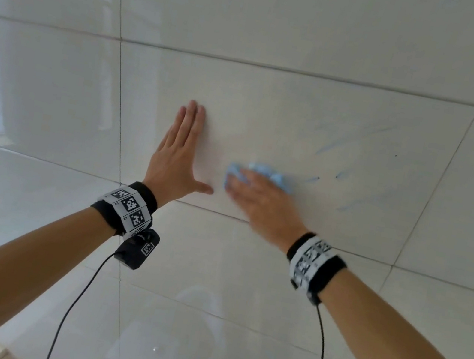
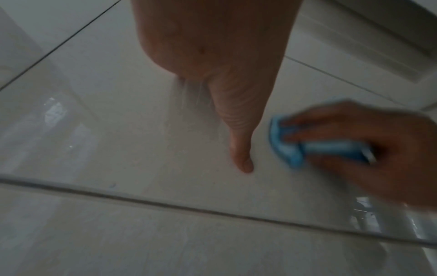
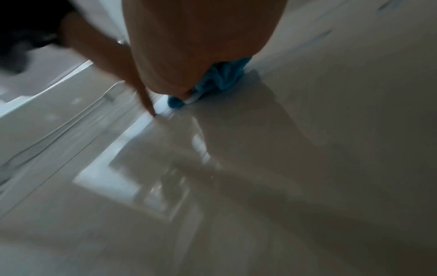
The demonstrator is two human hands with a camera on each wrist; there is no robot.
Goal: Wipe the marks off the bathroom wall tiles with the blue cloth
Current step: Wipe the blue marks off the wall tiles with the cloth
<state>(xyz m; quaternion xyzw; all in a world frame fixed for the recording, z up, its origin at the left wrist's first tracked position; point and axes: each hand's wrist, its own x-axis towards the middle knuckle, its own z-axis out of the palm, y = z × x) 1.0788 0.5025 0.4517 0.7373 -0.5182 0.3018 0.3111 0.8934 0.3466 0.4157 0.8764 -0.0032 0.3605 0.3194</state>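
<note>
Wiping under way: our right hand (image 1: 260, 202) presses the bunched blue cloth (image 1: 271, 176) against the wall tile (image 1: 274, 103), fingers curled over it; our left hand (image 1: 177, 156) braces flat, fingers straight. Blue marks (image 1: 330, 146) remain rightward, so next strokes should probably travel there.

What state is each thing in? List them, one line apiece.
left hand: flat on the wall tile, fingers straight, holds nothing.
right hand: presses the blue cloth to the tile; blurred.
blue cloth: bunched up under the right hand, against the tile.
blue marks: still on the tile, right of the cloth.
wall tile: glossy, partly marked.
</note>
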